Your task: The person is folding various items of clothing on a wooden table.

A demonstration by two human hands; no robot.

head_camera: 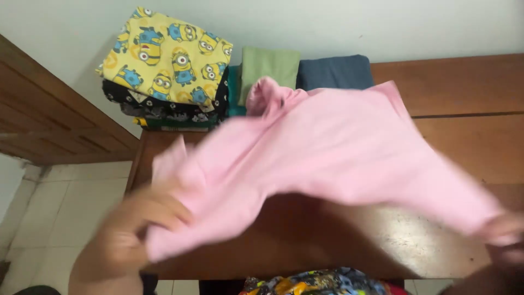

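A pink garment (322,155) hangs spread out above a brown wooden table (458,142), blurred by motion. My left hand (128,232) grips its lower left edge at the bottom left of the view. My right hand (505,240) grips the other end at the bottom right edge, mostly cut off by the frame. The cloth sags between the two hands and its collar end points toward the wall.
At the back of the table stands a stack of folded clothes topped by a yellow cartoon-print piece (166,60), beside folded green (270,65) and dark blue (335,71) pieces. A colourful cloth (316,281) lies at the near edge. White floor tiles (60,218) lie left.
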